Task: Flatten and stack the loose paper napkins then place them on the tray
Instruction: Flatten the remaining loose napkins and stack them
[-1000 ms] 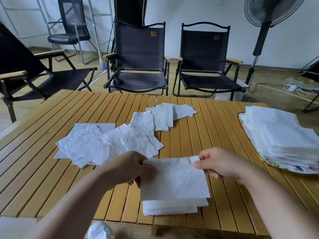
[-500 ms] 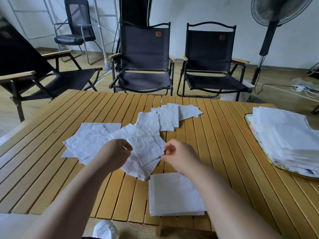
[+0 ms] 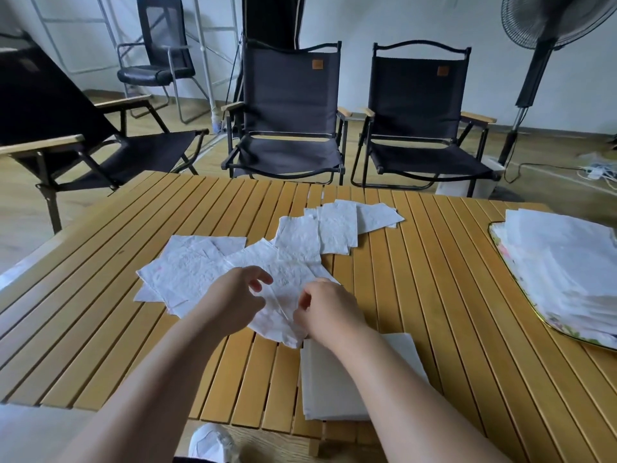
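Note:
Several loose white paper napkins [image 3: 300, 238] lie spread over the middle of the slatted wooden table [image 3: 100, 312]. My left hand [image 3: 233, 299] and my right hand [image 3: 329, 310] both pinch the nearest loose napkin [image 3: 278, 315] at its two sides, its near corner hanging over the table. A small flattened stack of napkins [image 3: 330, 385] sits at the near table edge, partly under my right forearm. At the right edge, a floral tray [image 3: 521, 285] carries a tall pile of napkins [image 3: 567, 269].
Two black folding chairs [image 3: 287, 128] stand behind the table and another [image 3: 66, 128] to the left. A standing fan [image 3: 534, 61] is at the back right, with cables on the floor. A white shoe [image 3: 213, 444] shows below the near table edge.
Both hands let go of the flattened stack at the near edge, moved forward to the loose pile, and now pinch a loose napkin between them.

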`<state>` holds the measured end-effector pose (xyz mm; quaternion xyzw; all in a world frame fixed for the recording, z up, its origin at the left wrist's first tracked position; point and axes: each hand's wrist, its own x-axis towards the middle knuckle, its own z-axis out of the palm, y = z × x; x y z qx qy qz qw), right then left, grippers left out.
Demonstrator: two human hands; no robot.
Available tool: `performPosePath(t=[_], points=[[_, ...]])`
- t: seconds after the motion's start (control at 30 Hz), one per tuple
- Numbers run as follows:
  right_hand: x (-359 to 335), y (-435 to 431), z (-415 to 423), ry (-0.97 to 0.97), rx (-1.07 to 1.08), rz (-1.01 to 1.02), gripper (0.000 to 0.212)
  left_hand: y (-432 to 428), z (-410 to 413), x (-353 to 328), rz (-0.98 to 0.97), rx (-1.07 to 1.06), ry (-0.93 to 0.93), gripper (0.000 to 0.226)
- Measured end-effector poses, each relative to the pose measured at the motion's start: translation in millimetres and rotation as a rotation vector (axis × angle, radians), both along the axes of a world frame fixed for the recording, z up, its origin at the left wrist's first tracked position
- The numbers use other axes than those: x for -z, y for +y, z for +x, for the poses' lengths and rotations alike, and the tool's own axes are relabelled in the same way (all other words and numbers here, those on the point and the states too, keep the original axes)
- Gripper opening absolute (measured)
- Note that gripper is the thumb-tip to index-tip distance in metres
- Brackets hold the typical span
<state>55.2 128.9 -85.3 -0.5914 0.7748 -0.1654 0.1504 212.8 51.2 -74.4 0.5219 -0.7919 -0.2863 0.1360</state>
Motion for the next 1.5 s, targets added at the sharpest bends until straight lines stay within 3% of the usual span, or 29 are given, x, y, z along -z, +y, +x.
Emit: performPosePath(t=[0.1, 0.23, 0.33, 0.5, 0.67, 0.83, 0.97, 1.1, 1.17, 1.23, 1.33, 1.5], points=[[-3, 9, -10, -0.052, -0.029, -0.009, 0.009, 1, -4, 2, -0.045, 0.035, -0.016, 0.039], [8, 17, -18, -0.055, -0.025, 0.008, 0.030, 2, -11, 9, -0.078, 0.094, -0.073, 0.035], [11, 16, -21, -0.066, 0.003, 0.023, 0.032, 1, -17, 14, -0.134, 0.112, -0.112, 0.030], [8, 13, -26, -0.157, 0.038, 0.030, 0.027, -1, -25, 18, -0.262, 0.130, -0.110, 0.014], [4, 13, -31, -0.243, 0.075, -0.054, 0.038, -5, -28, 12, -0.332, 0.137, -0.029, 0.007], [-16, 22, -41, -0.275, 0.065, -0.245, 0.009, 4, -32, 1, -0.380, 0.197, -0.016, 0.012], [-38, 39, -60, -0.397, 0.101, -0.281, 0.010, 11, -27, -9, -0.200, 0.159, 0.089, 0.012], [-48, 61, -89, -0.514, 0.145, -0.059, 0.021, 32, -29, -28, 0.228, 0.196, 0.318, 0.028], [-49, 76, -103, -0.659, 0.140, 0.145, 0.018, 43, -32, -31, 0.427, 0.251, 0.291, 0.029], [-50, 89, -112, -0.668, 0.116, 0.346, 0.014, 53, -38, -30, 0.537, 0.322, 0.150, 0.023], [-51, 92, -114, -0.434, 0.118, 0.521, 0.017, 61, -48, -24, 0.533, 0.400, -0.046, 0.019], [-49, 73, -89, -0.159, 0.290, 0.648, 0.035, 66, -62, -13, 0.277, 0.438, -0.272, 0.020]])
